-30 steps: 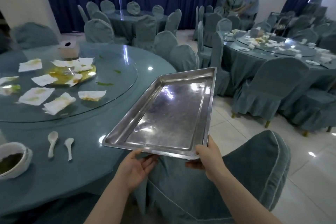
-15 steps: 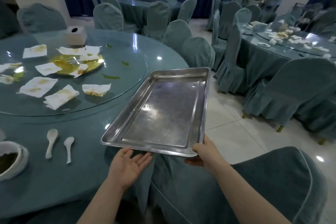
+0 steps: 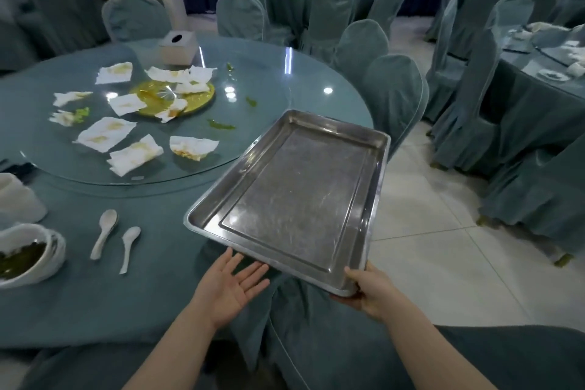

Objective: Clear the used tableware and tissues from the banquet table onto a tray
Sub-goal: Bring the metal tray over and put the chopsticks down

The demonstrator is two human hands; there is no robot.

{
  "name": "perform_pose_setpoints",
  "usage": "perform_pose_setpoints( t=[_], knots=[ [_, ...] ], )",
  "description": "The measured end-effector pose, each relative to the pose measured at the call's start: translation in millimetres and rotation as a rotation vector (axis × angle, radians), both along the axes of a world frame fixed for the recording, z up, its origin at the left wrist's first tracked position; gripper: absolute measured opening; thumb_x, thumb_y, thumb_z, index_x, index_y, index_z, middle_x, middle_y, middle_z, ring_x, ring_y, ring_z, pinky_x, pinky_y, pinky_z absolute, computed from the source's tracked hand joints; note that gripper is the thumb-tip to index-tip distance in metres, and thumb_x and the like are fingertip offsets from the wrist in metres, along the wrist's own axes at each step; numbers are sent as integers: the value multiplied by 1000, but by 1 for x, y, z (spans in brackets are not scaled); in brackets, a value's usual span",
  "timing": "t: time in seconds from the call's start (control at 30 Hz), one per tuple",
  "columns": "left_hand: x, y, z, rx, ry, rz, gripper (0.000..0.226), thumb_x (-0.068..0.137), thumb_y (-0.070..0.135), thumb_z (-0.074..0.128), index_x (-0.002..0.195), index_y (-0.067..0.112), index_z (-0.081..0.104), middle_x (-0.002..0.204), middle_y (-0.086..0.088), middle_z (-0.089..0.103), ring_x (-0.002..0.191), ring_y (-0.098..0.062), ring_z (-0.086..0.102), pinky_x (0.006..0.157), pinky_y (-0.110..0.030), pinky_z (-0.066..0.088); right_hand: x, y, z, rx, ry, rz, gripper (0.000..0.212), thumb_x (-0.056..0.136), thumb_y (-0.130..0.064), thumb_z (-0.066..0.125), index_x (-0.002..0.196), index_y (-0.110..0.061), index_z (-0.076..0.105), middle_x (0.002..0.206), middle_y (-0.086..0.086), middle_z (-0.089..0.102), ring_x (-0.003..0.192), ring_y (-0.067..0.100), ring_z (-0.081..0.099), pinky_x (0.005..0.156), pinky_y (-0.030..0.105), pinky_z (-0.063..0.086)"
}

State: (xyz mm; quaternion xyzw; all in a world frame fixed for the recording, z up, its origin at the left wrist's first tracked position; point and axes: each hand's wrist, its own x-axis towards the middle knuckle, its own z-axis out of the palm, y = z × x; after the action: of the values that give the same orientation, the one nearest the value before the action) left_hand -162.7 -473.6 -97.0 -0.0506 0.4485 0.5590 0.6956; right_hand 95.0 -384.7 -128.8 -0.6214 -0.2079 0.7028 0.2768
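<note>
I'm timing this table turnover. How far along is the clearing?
Done: nothing yet; the steel tray is bare. In hand: the right hand grips the tray's near corner, and the left hand lies open, palm up, by its near edge. Left: the stained tissues on the glass turntable, the yellow plate under some of them, two white spoons and the stacked bowls with green leftovers on the tablecloth.
</note>
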Motion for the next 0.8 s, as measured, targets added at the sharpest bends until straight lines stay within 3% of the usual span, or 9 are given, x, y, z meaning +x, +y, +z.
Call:
perform_pose_setpoints(
  t=[0.13, 0.27, 0.47, 0.57, 0.63, 0.7, 0.8],
  knots=[
    [4, 4, -11, -52, 46, 26, 59, 96, 40, 49, 147, 16, 34, 128, -25, 54, 115, -37, 57, 81, -50, 51, 8, 16, -7, -77, -15, 35, 18, 97, -19, 55, 112, -10, 60, 78, 10, 74, 75, 29, 68, 54, 44, 56],
    [7, 7, -16, -95, 71, 78, 58, 95, 39, 50, 146, 16, 34, 136, -22, 48, 121, -36, 51, 87, -50, 46, 2, 23, -14, -163, 94, 111, 41, 91, -37, 64, 122, -12, 59, 115, 16, 67, 103, 36, 63, 69, 52, 57],
    [9, 7, -16, -69, 142, 156, 49, 99, 37, 42, 143, 17, 39, 138, -13, 49, 118, -31, 52, 95, -47, 41, -9, 36, -13, -197, 210, 132, 57, 86, -48, 65, 125, -7, 54, 125, 15, 58, 111, 34, 57, 80, 45, 53],
    [7, 2, -14, -71, 163, 164, 46, 99, 35, 41, 141, 17, 41, 132, -13, 55, 112, -30, 56, 96, -47, 40, -13, 44, -12, -139, 229, 50, 47, 89, -44, 63, 121, -9, 56, 116, 12, 63, 103, 30, 60, 74, 43, 54],
    [3, -3, -12, -70, 178, 162, 43, 100, 35, 40, 139, 17, 43, 127, -12, 60, 110, -27, 58, 95, -46, 41, -14, 56, -15, -35, 179, -48, 42, 94, -36, 57, 129, -14, 51, 118, 10, 63, 105, 29, 62, 89, 48, 52],
    [-2, -8, -10, -82, 206, 154, 40, 100, 31, 39, 137, 17, 45, 123, -11, 63, 108, -26, 59, 94, -44, 41, -15, 68, -15, 56, 99, -67, 49, 96, -34, 52, 141, -21, 39, 133, 7, 56, 115, 29, 57, 103, 51, 43],
    [-8, -16, -8, -102, 253, 145, 34, 99, 25, 40, 130, 17, 49, 122, -11, 64, 104, -24, 62, 90, -41, 42, -18, 74, -13, 60, 80, -24, 62, 95, -40, 52, 150, -25, 26, 145, 4, 46, 125, 30, 50, 109, 52, 37]
  ],
)
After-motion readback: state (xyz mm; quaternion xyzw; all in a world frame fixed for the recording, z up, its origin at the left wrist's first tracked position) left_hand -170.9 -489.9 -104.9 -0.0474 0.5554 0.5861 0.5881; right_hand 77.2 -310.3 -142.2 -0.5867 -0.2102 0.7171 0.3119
